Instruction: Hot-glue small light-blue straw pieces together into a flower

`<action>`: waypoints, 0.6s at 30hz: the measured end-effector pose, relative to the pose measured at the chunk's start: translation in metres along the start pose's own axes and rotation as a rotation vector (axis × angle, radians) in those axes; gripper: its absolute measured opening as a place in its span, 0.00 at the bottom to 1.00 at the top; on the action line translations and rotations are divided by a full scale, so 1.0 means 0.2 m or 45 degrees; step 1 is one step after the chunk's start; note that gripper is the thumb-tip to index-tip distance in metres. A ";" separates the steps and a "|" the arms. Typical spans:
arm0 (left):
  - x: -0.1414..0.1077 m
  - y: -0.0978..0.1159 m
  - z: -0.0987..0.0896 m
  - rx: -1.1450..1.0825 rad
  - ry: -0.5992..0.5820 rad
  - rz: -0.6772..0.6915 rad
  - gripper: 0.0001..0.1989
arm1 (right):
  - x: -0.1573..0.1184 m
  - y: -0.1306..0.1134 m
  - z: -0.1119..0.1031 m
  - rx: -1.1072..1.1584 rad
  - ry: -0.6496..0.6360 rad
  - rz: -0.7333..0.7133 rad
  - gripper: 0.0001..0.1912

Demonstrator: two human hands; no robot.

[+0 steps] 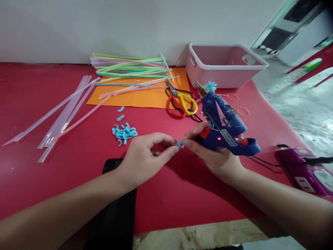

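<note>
The small blue piece (pixel 179 143) is between the two hands, pinched by the thumb and finger of the left hand (pixel 140 161), and its long side runs roughly from left to right, toward the fingertips of the right hand (pixel 225 163), which are just beside it or touching, I cannot tell which. The right hand also grasps the blue glue gun (pixel 226 116), whose nozzle points up and away from the person, while the pile of blue pieces (pixel 125 133) lies beyond the left hand, which is the nearer one. The gun's white label (pixel 228 138) has print too small for reading.
</note>
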State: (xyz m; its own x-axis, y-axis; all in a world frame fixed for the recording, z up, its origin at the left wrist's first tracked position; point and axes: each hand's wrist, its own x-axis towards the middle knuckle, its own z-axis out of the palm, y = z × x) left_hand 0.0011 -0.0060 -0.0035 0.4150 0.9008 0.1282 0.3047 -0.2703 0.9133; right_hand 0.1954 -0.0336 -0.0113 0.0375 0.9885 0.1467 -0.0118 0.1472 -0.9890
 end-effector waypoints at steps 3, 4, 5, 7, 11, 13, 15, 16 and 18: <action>0.00 -0.01 0.00 -0.024 0.016 -0.060 0.06 | 0.00 0.00 0.00 -0.032 -0.013 0.016 0.14; 0.00 -0.02 0.00 -0.022 0.007 -0.060 0.05 | 0.00 0.00 0.00 -0.047 -0.019 0.018 0.14; 0.00 -0.02 0.00 -0.018 -0.008 -0.052 0.05 | 0.00 0.00 0.00 -0.063 -0.028 0.019 0.14; 0.00 -0.02 -0.01 -0.012 -0.046 -0.029 0.05 | 0.00 -0.01 0.00 -0.086 -0.050 0.006 0.14; 0.01 0.00 -0.01 -0.059 -0.090 -0.065 0.06 | 0.00 -0.01 -0.02 -0.226 -0.065 -0.048 0.10; 0.02 0.02 -0.02 -0.151 -0.092 -0.141 0.08 | 0.00 0.01 -0.06 -0.417 -0.021 -0.113 0.08; 0.03 0.03 -0.03 -0.297 -0.099 -0.226 0.09 | 0.00 0.02 -0.11 -0.623 0.014 -0.227 0.10; 0.04 0.03 -0.04 -0.381 -0.092 -0.261 0.10 | 0.00 0.02 -0.14 -0.689 0.008 -0.257 0.11; 0.04 0.02 -0.04 -0.551 -0.052 -0.302 0.10 | 0.00 0.03 -0.17 -0.736 -0.067 -0.295 0.09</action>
State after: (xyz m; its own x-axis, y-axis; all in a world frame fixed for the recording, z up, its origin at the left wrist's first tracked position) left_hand -0.0009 0.0035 0.0054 0.4134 0.9038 -0.1103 0.0146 0.1145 0.9933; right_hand 0.2289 -0.0339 -0.0169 -0.0749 0.9358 0.3445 0.5342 0.3294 -0.7786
